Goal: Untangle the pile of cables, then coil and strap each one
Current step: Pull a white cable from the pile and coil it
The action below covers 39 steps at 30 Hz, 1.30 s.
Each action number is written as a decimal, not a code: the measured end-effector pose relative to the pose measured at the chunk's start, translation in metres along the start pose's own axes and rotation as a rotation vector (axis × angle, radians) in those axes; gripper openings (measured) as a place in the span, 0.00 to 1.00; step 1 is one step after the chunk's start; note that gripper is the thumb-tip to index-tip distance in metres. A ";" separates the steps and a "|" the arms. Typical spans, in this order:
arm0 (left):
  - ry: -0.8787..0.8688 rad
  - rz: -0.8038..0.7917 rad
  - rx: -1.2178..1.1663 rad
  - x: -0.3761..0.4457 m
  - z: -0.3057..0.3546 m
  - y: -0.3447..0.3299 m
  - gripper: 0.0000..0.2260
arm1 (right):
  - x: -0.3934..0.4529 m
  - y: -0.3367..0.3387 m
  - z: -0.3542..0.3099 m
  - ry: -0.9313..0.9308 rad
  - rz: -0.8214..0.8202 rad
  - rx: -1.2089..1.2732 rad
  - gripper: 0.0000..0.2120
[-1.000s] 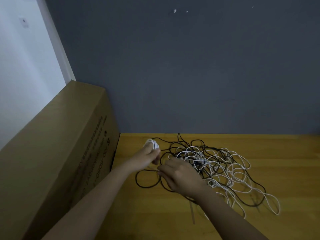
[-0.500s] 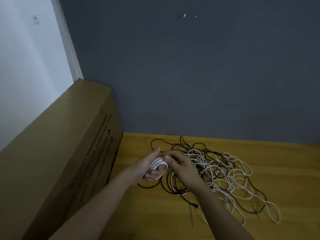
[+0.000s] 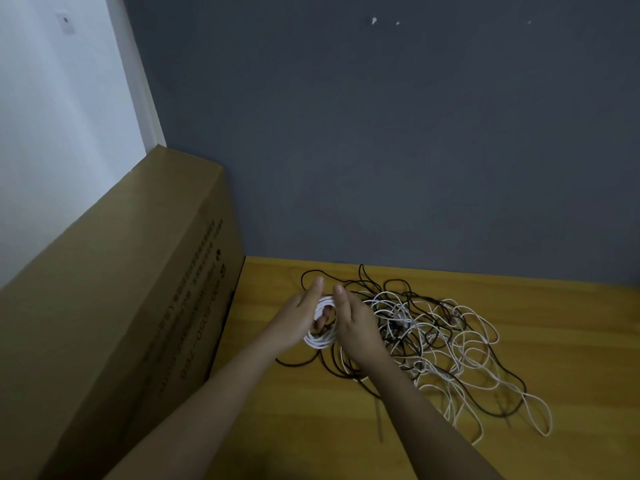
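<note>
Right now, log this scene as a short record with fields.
left hand: holds white coil, fingers through its loops
right hand: against the coil's right side, grip unclear
pile: black and white cables tangled, on wooden surface
cardboard box: left of the hands
strap: none visible

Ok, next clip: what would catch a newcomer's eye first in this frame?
First, the two hands at the centre: the left hand and right hand hold a small white coil between them, above the wooden table. Just to their right sprawls a tangled pile of black and white cables, loops trailing toward the near right. A big cardboard box fills the left side, against the grey wall.
</note>
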State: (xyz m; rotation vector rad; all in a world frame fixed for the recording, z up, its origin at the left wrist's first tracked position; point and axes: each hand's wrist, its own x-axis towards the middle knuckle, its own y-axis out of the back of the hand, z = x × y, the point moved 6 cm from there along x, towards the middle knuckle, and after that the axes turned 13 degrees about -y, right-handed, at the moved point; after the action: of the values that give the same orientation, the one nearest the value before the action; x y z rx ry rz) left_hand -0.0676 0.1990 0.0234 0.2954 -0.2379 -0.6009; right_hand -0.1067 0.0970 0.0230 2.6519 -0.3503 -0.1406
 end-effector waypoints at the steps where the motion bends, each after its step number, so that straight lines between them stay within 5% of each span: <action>1: -0.015 -0.025 -0.022 -0.002 0.000 -0.002 0.27 | 0.000 0.000 0.000 -0.027 -0.042 0.068 0.27; 6: -0.031 0.087 -0.095 -0.007 -0.007 -0.008 0.19 | -0.009 -0.002 0.001 -0.129 -0.072 0.340 0.27; 13: -0.031 0.271 -0.069 0.001 -0.008 -0.007 0.19 | -0.020 -0.008 0.002 -0.031 0.000 0.209 0.15; 19: -0.014 0.146 -0.033 0.005 -0.006 -0.040 0.22 | -0.021 0.017 0.022 -0.034 0.193 -0.025 0.10; 28: 0.037 -0.109 0.132 0.019 -0.007 -0.105 0.24 | -0.027 0.070 0.082 -0.134 0.194 -0.064 0.09; 39: 0.013 -0.169 0.263 0.068 0.048 -0.298 0.17 | -0.054 0.239 0.184 -0.245 0.161 0.092 0.13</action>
State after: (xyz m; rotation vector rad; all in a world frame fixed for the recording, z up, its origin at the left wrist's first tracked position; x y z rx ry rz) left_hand -0.1823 -0.0851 -0.0239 0.5774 -0.2821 -0.7359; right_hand -0.2410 -0.1738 -0.0296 2.6870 -0.6631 -0.4088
